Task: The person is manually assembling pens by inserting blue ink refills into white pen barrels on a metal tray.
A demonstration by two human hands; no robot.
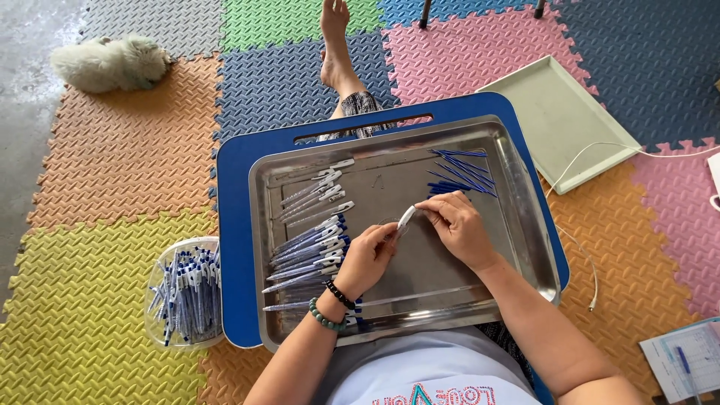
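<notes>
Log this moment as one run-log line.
left hand: grips pen barrel | right hand: pinches its tip end | steel tray: pen rows left, blue refills top right

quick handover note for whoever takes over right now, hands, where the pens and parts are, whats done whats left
Left hand and right hand together hold one white pen barrel over the steel tray.
Blue refills lie loose at the tray's top right.
Pens with caps lie in rows on the tray's left side; a clear tub of pens sits on the mat beside the blue lap desk.
Done, judging by the rows: many pens put together. Left: the refills in the pile and the barrel in hand.
</notes>
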